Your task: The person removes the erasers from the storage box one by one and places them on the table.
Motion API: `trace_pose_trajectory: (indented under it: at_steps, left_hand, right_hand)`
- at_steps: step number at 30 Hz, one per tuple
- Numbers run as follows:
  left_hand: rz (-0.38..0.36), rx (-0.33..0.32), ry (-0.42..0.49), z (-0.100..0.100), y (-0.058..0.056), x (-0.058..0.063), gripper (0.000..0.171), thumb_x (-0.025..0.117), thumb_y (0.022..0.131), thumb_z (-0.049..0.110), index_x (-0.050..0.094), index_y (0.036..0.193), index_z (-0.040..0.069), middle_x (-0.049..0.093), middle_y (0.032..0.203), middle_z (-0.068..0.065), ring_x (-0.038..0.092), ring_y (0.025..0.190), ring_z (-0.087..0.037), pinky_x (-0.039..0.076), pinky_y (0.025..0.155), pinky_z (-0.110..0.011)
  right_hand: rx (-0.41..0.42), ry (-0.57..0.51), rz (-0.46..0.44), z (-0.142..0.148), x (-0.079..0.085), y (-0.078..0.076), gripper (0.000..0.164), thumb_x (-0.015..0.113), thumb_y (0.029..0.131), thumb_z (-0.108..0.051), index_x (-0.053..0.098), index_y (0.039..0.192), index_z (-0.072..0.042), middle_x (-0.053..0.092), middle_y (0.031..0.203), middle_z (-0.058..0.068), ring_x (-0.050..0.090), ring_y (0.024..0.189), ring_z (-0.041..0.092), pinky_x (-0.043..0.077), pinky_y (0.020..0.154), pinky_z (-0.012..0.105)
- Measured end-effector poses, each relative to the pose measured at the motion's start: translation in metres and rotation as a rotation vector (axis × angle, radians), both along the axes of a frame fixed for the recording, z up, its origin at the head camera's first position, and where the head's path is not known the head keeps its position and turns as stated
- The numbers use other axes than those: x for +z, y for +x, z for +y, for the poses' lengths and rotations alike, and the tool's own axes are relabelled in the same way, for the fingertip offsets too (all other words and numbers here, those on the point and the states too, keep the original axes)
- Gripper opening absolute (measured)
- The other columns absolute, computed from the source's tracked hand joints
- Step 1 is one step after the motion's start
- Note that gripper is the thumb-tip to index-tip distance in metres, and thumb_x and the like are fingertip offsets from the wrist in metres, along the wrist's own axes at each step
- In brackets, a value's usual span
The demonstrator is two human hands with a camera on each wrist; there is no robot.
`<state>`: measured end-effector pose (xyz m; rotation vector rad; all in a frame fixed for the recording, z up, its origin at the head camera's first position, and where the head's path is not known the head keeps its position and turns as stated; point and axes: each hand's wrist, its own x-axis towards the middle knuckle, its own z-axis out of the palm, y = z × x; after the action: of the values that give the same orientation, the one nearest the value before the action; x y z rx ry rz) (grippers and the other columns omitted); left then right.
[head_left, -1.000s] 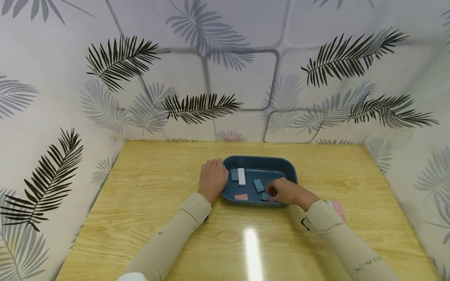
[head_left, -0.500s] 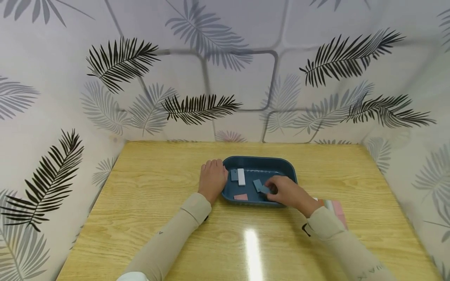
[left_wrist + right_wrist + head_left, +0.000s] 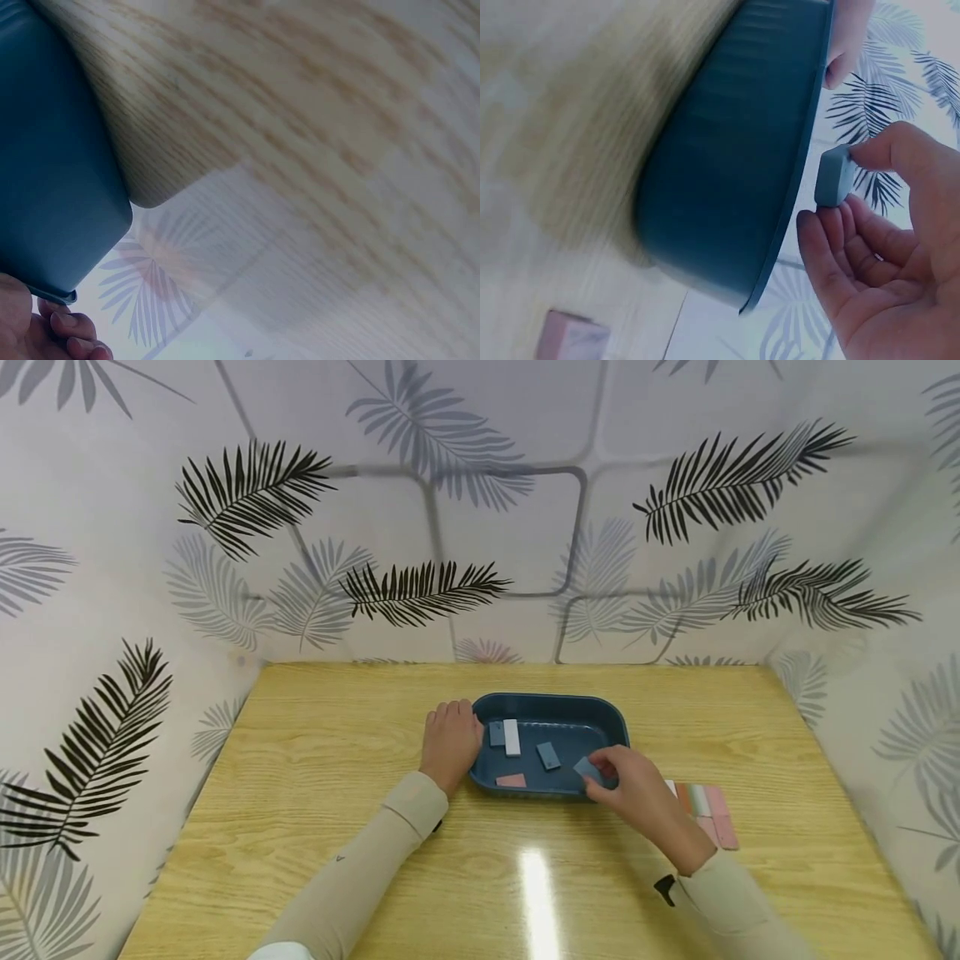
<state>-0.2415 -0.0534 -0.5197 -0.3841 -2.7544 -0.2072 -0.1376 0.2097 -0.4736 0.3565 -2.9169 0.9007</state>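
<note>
A dark blue basin [image 3: 558, 706] stands on the table. My left hand [image 3: 450, 743] grips its left rim, fingertips curled at the edge in the left wrist view. Above the basin's right front part, my right hand [image 3: 637, 781] pinches a small blue block [image 3: 832, 176] between thumb and fingertips. In the right wrist view this block shows just beyond the rim. Still on the basin's floor are a white block [image 3: 512, 737] beside a blue one at the left, a blue block [image 3: 548, 756] near the middle and a pink block [image 3: 512, 781] at the front.
On the wooden table [image 3: 337, 718], right of the basin and partly behind the right wrist, several pink, orange, white and greenish blocks [image 3: 718, 818] lie side by side. A wall covering with leaf prints [image 3: 420, 635] borders the table at the back and sides.
My right hand has picked the blue block up from the basin floor, first over the middle blue block, then rightward toward the basin's right end. My left hand keeps its place on the rim.
</note>
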Motion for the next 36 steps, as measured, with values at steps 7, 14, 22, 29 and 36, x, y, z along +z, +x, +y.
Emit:
trace_pose_trajectory:
  at_steps: [7,14,22,29,36]
  left_hand:
    - [0.012,-0.005,0.000,0.000,0.002,0.003,0.018,0.050,0.093,0.021,0.056,0.092,0.003,0.057,0.082,-0.010,0.052,0.079,-0.026,0.040,0.073,-0.039]
    - [0.030,-0.012,0.000,0.001,0.001,0.003,0.018,0.050,0.093,0.020,0.056,0.092,0.003,0.057,0.082,-0.010,0.051,0.078,-0.026,0.040,0.072,-0.039]
    - [0.045,-0.012,0.012,-0.001,0.000,-0.001,0.018,0.051,0.092,0.020,0.056,0.092,0.003,0.057,0.080,-0.009,0.051,0.077,-0.025,0.041,0.071,-0.039]
    - [0.016,-0.003,0.016,0.000,0.000,-0.001,0.019,0.050,0.093,0.021,0.056,0.094,0.003,0.057,0.082,-0.009,0.051,0.079,-0.025,0.040,0.072,-0.038]
    - [0.040,-0.006,0.018,0.000,0.000,-0.003,0.018,0.053,0.092,0.021,0.057,0.093,0.003,0.057,0.081,-0.009,0.051,0.077,-0.025,0.040,0.070,-0.038]
  right_hand:
    - [-0.139,-0.044,0.030,0.019,-0.003,0.029,0.027,0.071,0.078,-0.017,0.065,0.100,-0.002,0.062,0.086,0.004,0.061,0.076,0.017,0.050,0.068,0.036]
    - [-0.274,-0.080,-0.021,0.045,-0.009,0.055,0.026,0.067,0.081,-0.017,0.064,0.100,0.001,0.065,0.089,0.007,0.063,0.078,0.019,0.051,0.067,0.032]
    - [-0.374,-0.061,-0.114,0.067,-0.021,0.073,0.031,0.067,0.082,-0.017,0.061,0.100,0.008,0.065,0.087,0.012,0.063,0.079,0.026,0.052,0.062,0.031]
    - [-0.432,-0.043,-0.172,0.076,-0.030,0.079,0.034,0.067,0.082,-0.019,0.059,0.100,0.009,0.065,0.086,0.014,0.063,0.078,0.027,0.051,0.062,0.034]
    - [-0.444,0.004,-0.198,0.077,-0.036,0.076,0.033,0.065,0.082,-0.017,0.059,0.098,0.011,0.063,0.086,0.017,0.061,0.075,0.027,0.050,0.063,0.038]
